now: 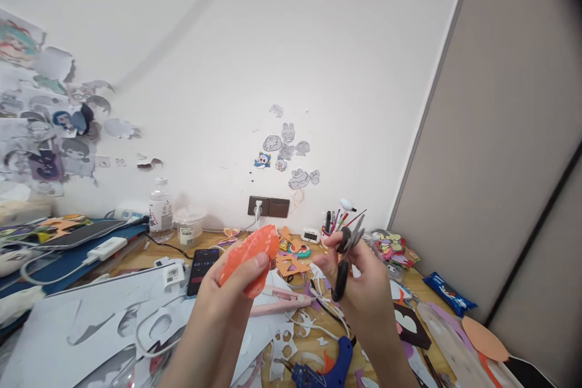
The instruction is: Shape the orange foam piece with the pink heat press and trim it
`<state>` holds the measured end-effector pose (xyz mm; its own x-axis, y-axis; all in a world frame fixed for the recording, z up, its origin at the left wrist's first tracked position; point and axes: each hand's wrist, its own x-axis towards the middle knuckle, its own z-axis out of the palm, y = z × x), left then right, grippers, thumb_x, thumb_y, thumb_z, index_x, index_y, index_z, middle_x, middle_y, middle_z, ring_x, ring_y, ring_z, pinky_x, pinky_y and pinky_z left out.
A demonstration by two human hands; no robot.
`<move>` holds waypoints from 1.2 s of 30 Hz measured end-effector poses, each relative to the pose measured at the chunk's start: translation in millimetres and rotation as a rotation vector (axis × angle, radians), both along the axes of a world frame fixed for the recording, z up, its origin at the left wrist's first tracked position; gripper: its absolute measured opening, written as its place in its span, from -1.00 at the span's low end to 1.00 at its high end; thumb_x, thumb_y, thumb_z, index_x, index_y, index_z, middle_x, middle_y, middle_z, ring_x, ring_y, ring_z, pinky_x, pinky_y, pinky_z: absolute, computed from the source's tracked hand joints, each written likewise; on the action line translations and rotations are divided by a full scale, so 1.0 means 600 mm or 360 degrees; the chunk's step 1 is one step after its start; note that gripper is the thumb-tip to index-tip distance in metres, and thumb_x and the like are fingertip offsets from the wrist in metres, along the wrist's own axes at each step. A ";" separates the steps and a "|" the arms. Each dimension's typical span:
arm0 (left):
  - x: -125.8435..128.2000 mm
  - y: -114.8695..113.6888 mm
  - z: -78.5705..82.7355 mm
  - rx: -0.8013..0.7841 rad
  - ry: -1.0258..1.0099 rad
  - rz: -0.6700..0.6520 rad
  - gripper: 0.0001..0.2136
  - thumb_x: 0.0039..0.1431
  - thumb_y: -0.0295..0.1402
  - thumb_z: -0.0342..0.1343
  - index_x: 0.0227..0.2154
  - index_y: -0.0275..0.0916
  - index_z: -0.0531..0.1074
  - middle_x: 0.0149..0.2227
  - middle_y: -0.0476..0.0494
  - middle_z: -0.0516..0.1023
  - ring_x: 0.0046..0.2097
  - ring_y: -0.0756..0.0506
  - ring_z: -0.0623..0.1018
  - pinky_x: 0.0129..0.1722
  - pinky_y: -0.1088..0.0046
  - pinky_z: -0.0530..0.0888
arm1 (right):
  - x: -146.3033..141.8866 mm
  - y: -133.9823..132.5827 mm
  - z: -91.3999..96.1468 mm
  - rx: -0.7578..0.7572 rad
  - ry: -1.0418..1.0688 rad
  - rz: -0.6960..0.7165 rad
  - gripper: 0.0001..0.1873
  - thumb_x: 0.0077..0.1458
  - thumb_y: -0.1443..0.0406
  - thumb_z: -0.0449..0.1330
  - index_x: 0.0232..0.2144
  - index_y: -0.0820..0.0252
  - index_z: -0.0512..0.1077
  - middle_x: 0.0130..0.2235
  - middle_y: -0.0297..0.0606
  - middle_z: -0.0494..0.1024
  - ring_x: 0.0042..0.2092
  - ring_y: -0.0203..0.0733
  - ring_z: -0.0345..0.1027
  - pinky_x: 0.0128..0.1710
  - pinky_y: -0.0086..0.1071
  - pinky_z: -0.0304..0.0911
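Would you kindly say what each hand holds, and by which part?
Left hand: orange piece, thumb on its near face. Right hand: scissors, by the black handles.

White-flecked orange piece [251, 256], black-handled scissors [350, 244]

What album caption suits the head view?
Left hand holding an orange cutout, right hand holding black-handled scissors above a cluttered wooden desk.

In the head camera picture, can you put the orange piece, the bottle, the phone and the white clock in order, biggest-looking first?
1. Orange piece, partly behind fingers and closer to the camera
2. Bottle and phone: too alike to rank
3. White clock, smallest
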<state>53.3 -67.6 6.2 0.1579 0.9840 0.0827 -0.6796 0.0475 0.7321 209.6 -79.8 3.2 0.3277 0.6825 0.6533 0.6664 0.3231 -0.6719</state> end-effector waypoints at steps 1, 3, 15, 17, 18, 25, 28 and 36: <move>0.000 0.001 0.001 0.0004 -0.0011 -0.0010 -0.84 -0.08 -0.33 0.29 -0.39 -0.22 0.50 -0.40 -0.02 0.53 -0.27 -0.01 0.50 -0.21 0.57 0.47 | -0.004 -0.003 0.002 -0.0028 0.0089 0.0080 -0.70 -0.08 0.07 0.21 -0.35 0.13 0.36 -0.53 -0.43 0.29 -0.50 -0.30 0.14 -0.52 -0.45 0.05; 0.000 0.003 0.001 0.0058 -0.0003 -0.0077 -0.90 -0.02 -0.37 0.25 -0.42 -0.21 0.47 -0.47 0.03 0.47 -0.34 0.05 0.47 -0.23 0.63 0.45 | -0.012 -0.008 0.003 -0.0092 0.0197 0.0231 -0.65 -0.08 0.04 0.21 -0.30 0.12 0.35 -0.53 -0.46 0.25 -0.53 -0.34 0.11 -0.53 -0.46 0.09; 0.002 0.007 -0.017 0.0467 0.0364 0.0124 -0.91 0.04 -0.40 0.18 -0.43 -0.20 0.36 -0.47 0.07 0.45 -0.47 0.08 0.42 -0.47 0.66 0.37 | -0.004 0.002 -0.008 0.0163 -0.0687 -0.0184 -0.74 -0.06 0.26 0.19 -0.25 0.12 0.32 -0.36 -0.31 0.38 -0.35 -0.17 0.22 -0.40 -0.34 0.14; 0.003 0.002 -0.017 0.0552 0.0450 0.0244 -0.90 -0.01 -0.44 0.18 -0.49 -0.21 0.34 -0.49 0.06 0.44 -0.45 0.05 0.43 -0.46 0.64 0.38 | -0.003 0.003 -0.009 0.0196 -0.0810 -0.0243 -0.72 -0.07 0.32 0.17 -0.22 0.15 0.31 -0.35 -0.29 0.37 -0.32 -0.14 0.23 -0.36 -0.31 0.14; 0.003 -0.001 -0.016 0.0567 0.0480 0.0279 -0.90 -0.02 -0.45 0.17 -0.50 -0.20 0.33 -0.50 0.06 0.45 -0.44 0.04 0.43 -0.45 0.63 0.38 | -0.003 0.003 -0.009 0.0212 -0.0863 -0.0250 -0.70 -0.09 0.36 0.17 -0.22 0.16 0.31 -0.35 -0.28 0.37 -0.30 -0.12 0.23 -0.33 -0.29 0.14; 0.006 -0.017 -0.007 0.0674 0.0676 0.0166 -0.89 0.05 -0.42 0.00 -0.43 -0.18 0.43 -0.61 0.03 0.44 -0.49 -0.02 0.43 -0.44 0.51 0.36 | 0.001 -0.003 -0.007 0.0270 -0.1076 -0.0326 -0.69 -0.15 0.45 0.13 -0.25 0.20 0.33 -0.39 -0.28 0.33 -0.29 -0.09 0.20 -0.32 -0.27 0.11; 0.008 -0.018 -0.010 0.0670 0.0782 0.0286 -0.87 0.06 -0.36 0.02 -0.37 -0.15 0.47 -0.65 0.05 0.36 -0.55 -0.03 0.36 -0.53 0.50 0.32 | 0.001 -0.005 -0.007 0.0245 -0.1106 -0.0368 -0.69 -0.18 0.48 0.10 -0.29 0.20 0.32 -0.38 -0.26 0.32 -0.30 -0.08 0.19 -0.34 -0.28 0.10; 0.019 -0.018 -0.017 0.0799 0.0889 0.0678 -0.91 0.05 -0.29 0.12 -0.45 -0.13 0.51 -0.75 0.05 0.24 -0.46 -0.13 0.42 -0.36 0.41 0.34 | 0.001 -0.012 -0.004 0.0294 -0.1199 -0.0472 -0.75 -0.24 0.50 0.04 -0.43 0.16 0.19 -0.41 -0.29 0.28 -0.35 -0.13 0.11 -0.37 -0.30 0.05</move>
